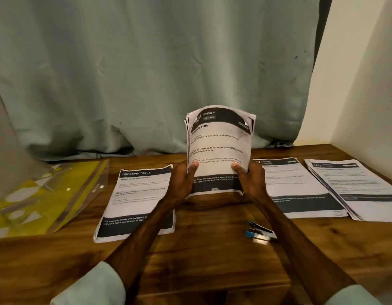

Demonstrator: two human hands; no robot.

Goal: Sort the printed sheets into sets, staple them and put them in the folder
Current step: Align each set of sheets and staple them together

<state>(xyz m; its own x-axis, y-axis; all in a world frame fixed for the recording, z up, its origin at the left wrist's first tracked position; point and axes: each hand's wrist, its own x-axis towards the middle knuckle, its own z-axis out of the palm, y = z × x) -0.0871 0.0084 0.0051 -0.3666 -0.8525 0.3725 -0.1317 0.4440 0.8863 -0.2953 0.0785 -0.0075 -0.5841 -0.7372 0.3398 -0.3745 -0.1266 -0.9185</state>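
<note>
I hold a stack of printed sheets (218, 146) upright in the middle of the wooden table (201, 249), its bottom edge on the wood; the top page reads "KITCHEN". My left hand (183, 181) grips its lower left side, thumb on the front. My right hand (249, 179) grips the lower right side the same way. A "DRESSING TABLE" sheet pile (133, 201) lies flat to the left. Two more piles lie to the right, one (294, 186) nearer the middle and one (353, 186) at the far right. A blue and black stapler (260, 232) lies in front of my right forearm.
A clear and yellow plastic folder (43, 199) lies at the table's left side. A grey-green curtain (146, 73) hangs behind the table, and a pale wall (366, 84) closes in the right side.
</note>
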